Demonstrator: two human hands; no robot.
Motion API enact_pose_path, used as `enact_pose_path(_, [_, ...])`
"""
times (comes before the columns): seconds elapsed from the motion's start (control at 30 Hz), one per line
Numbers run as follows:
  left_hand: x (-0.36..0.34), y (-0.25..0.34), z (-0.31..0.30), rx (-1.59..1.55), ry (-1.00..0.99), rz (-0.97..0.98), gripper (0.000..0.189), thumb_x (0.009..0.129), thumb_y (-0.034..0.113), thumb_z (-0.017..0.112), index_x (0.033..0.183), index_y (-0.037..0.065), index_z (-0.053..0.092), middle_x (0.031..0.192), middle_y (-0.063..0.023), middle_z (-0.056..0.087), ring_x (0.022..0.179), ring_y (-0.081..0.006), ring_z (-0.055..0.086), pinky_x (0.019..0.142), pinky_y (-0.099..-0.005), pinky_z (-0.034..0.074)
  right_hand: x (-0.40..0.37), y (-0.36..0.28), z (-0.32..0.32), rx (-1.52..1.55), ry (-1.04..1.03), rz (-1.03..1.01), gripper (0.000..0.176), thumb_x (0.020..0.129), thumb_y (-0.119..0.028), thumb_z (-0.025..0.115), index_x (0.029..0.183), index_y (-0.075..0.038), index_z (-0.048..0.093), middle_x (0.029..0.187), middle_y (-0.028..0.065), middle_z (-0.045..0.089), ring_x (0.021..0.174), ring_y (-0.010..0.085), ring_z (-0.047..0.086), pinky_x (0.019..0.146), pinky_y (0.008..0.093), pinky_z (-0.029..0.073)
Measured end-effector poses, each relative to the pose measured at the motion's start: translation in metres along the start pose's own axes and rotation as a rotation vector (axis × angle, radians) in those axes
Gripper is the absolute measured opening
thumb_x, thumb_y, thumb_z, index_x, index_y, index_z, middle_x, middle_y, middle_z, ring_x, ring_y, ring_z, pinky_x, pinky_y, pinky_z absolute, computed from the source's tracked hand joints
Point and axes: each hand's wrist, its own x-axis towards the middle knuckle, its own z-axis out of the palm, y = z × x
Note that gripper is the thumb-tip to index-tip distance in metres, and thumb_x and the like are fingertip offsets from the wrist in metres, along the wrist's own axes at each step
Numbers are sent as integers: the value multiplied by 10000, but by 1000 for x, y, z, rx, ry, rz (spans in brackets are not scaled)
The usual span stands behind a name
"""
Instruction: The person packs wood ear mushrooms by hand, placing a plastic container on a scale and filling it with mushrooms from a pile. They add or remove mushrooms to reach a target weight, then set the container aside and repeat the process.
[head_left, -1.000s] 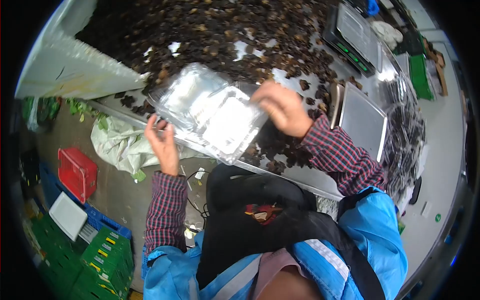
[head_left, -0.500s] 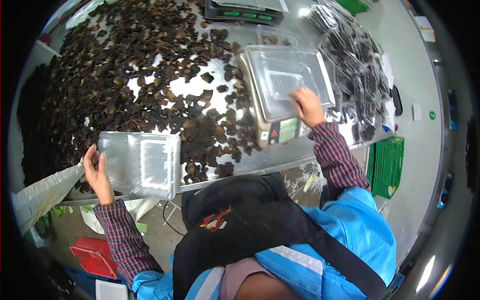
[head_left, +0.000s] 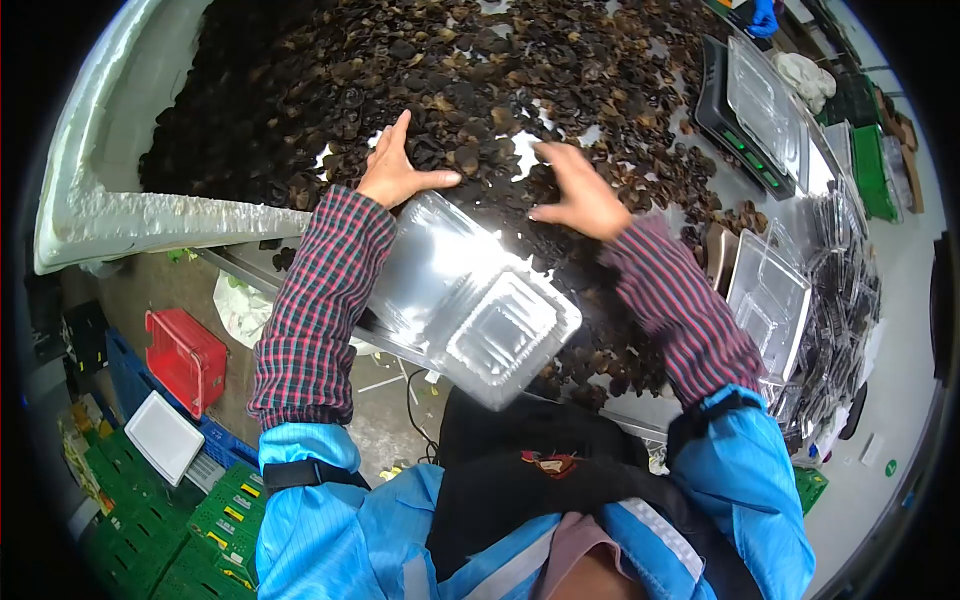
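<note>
My left hand [head_left: 400,178] is over a spread of dark brown, leafy mushroom pieces [head_left: 470,100], fingers and thumb apart. Opposite it, my right hand [head_left: 582,195] hovers with thumb and fingers spread, partly blurred, and nothing shows in its grasp. Between my forearms, an open clear plastic clamshell box [head_left: 505,330] sits near the table's front edge. My left wrist is by its far corner. Another clear plastic box [head_left: 768,300] rests to the right of my right forearm, on a scale [head_left: 718,258] that is mostly hidden.
A black scale [head_left: 740,140] with green digits holds a clear box [head_left: 768,95]. Stacked clear packaging [head_left: 835,300] lies at right. A white foam edge [head_left: 200,218] borders the left. Below are a red crate [head_left: 187,360] and green crates [head_left: 140,520]. A blue glove [head_left: 763,18] shows at top right.
The view has swung left. My right hand has left the box on the scale and moved over the mushroom pieces. My left hand has moved from the clamshell's left side to beyond it.
</note>
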Motion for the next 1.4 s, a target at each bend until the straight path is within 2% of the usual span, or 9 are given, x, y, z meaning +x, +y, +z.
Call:
enact_pose_path(0.13, [2, 15, 3, 242, -114, -83, 1386, 424, 351, 956, 1527, 243, 124, 1542, -264, 123, 1375, -484, 219, 1109, -521, 311, 86, -36, 62, -177, -227, 210, 1220, 505, -221, 908, 1493, -188, 193, 1377, 238, 356, 1278, 440, 367, 1042, 472, 393])
enact_pose_path(0.37, [10, 35, 18, 181, -212, 28, 1037, 500, 142, 877, 1394, 211, 356, 1298, -242, 429, 1156, -429, 501, 932, -467, 466, 81, -27, 82, 92, -60, 295, 965, 551, -99, 834, 1387, -107, 351, 1212, 196, 488, 1078, 384, 569, 933, 406, 483])
enact_pose_path(0.47, [14, 35, 33, 114, -181, 191, 905, 516, 108, 841, 1311, 101, 408, 1181, -223, 520, 1121, -391, 534, 929, -428, 464, 63, -14, 79, 118, 96, 203, 894, 563, -121, 844, 1333, -95, 390, 1168, 209, 514, 1070, 387, 578, 890, 426, 508])
enact_pose_path(0.6, [10, 83, 44, 78, -2, 527, 764, 538, 82, 840, 1216, 96, 487, 1116, -166, 574, 1056, -369, 561, 889, -427, 476, 37, -14, 42, 54, 417, 65, 676, 608, -130, 792, 1211, -91, 488, 1089, 197, 561, 985, 390, 597, 837, 437, 512])
enact_pose_path(0.73, [-14, 175, 50, 72, -33, 568, 744, 572, 64, 823, 1229, 103, 474, 1135, -142, 567, 1064, -348, 566, 882, -408, 484, -20, -36, -31, 91, 512, 312, 624, 612, -64, 764, 1177, -93, 501, 1049, 166, 541, 971, 394, 594, 830, 451, 496])
enact_pose_path(1.0, [-82, 343, 173, 34, -235, 970, 663, 619, 80, 769, 1211, 101, 474, 1070, -188, 543, 1006, -387, 589, 832, -447, 518, -225, -12, -126, -62, 869, 373, 641, 589, -10, 734, 1188, -63, 511, 1089, 175, 566, 1036, 371, 579, 878, 416, 483])
enact_pose_path(1.2, [-144, 402, 320, -40, -455, 785, 774, 600, 77, 791, 1284, 97, 428, 1129, -206, 510, 1029, -401, 571, 885, -438, 496, -374, 59, -146, -20, 836, 516, 658, 601, -36, 765, 1203, -113, 511, 1080, 143, 576, 1013, 372, 595, 861, 411, 496])
enact_pose_path(1.27, [-148, 397, 356, 40, -405, 810, 786, 592, 71, 798, 1285, 102, 427, 1133, -207, 498, 1044, -410, 553, 895, -456, 488, -398, 87, -140, -166, 545, 717, 671, 617, -38, 759, 1226, -136, 494, 1043, 140, 561, 974, 382, 596, 821, 429, 502])
enact_pose_path(1.4, [-138, 407, 370, 86, -421, 794, 843, 597, 77, 804, 1337, 97, 401, 1173, -206, 472, 1077, -421, 521, 923, -469, 475, -409, 106, -150, -224, 593, 588, 812, 630, -61, 761, 1348, -184, 402, 1087, 148, 531, 1056, 370, 554, 831, 455, 504])
